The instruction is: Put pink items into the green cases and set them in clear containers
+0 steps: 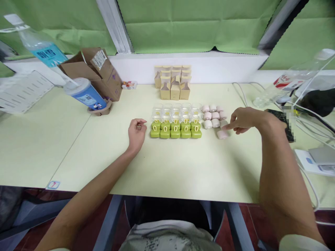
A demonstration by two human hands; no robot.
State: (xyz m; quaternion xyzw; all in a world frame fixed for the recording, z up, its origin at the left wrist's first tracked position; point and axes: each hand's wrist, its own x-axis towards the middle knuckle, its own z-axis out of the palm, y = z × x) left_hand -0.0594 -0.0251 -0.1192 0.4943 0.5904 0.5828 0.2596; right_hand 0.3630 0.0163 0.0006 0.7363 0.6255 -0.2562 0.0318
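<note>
My left hand rests on the table, loosely curled with its fingers apart and nothing visible in them. Just to its right stand two rows of small green cases with pale yellow loops on top. Behind them are rows of clear plastic cups with something small and yellow inside. On the right, my right hand reaches in from the side, index finger stretched onto a pale pink rounded block at the near edge of its group. The other pink and whitish blocks sit close together behind it.
Small open cardboard boxes stand by the wall. Left are a brown carton, a blue cup in a cardboard holder and a tall bottle. To the right lie a clear bottle, white cables and a white device.
</note>
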